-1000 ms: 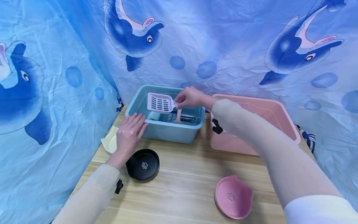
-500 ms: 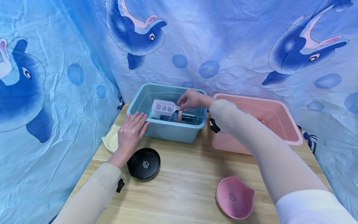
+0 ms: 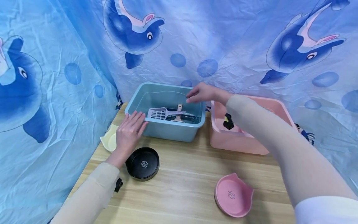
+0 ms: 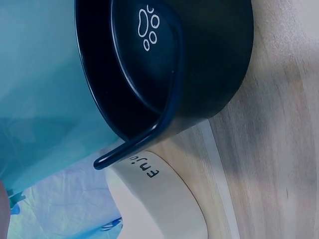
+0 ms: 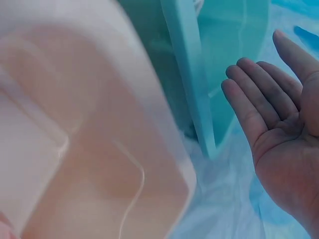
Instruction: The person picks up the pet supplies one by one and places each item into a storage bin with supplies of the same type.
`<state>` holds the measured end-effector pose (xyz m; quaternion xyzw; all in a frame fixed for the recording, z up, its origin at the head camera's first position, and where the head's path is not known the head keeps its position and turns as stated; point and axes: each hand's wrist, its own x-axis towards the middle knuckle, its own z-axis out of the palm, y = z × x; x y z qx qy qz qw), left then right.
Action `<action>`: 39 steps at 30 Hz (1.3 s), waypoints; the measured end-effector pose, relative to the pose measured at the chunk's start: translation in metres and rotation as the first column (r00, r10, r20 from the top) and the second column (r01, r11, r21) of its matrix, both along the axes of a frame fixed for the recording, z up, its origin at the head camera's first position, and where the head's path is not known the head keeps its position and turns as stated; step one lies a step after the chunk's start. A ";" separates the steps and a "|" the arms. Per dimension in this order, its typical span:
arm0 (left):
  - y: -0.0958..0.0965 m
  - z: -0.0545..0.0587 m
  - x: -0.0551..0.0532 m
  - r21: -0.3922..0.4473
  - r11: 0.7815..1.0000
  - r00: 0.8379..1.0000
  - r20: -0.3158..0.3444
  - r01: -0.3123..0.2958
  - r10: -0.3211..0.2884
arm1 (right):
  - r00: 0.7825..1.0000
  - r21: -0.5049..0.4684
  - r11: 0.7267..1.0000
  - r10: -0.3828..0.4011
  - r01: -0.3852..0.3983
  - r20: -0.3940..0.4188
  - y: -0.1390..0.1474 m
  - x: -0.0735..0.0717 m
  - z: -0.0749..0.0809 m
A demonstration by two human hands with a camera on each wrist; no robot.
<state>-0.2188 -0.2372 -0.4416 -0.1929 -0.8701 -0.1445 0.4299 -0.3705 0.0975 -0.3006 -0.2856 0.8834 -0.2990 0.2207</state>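
My left hand rests its extended fingers on the near left rim of a blue plastic bin. Inside the bin a pale lilac slotted litter scoop lies across a beige-handled tool and a dark-handled one, whose heads are partly covered. Above the bin's right end hovers my right hand, holding nothing. In the right wrist view the right hand shows its palm, with fingers extended, beside the blue bin's edge.
A pink bin stands to the right under my right forearm; its contents are mostly hidden. On the wooden table are a black paw-print bowl, a cream bowl and a pink bowl. Blue dolphin-print curtain hangs behind.
The right hand has lowered the lilac litter scoop into the blue bin, let it go, and moved up and to the right. The left hand has stayed on the rim.
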 end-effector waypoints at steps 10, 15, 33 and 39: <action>0.001 0.002 -0.001 -0.004 1.000 1.000 0.018 -0.001 0.001 | 0.975 0.057 0.998 0.031 -0.019 -0.219 0.093 0.040 0.020; 0.001 0.004 -0.001 -0.004 1.000 1.000 0.030 -0.007 0.007 | 0.968 0.132 0.990 -0.015 0.050 -0.249 0.137 0.078 0.023; 0.003 0.004 -0.001 0.002 1.000 0.999 0.031 0.008 -0.008 | 0.690 0.079 0.946 -0.171 0.315 -0.703 0.263 0.185 -0.031; 0.002 0.005 0.000 -0.007 1.000 0.998 0.068 -0.004 0.004 | 0.614 0.028 0.905 -0.264 0.424 -0.744 0.280 0.205 -0.057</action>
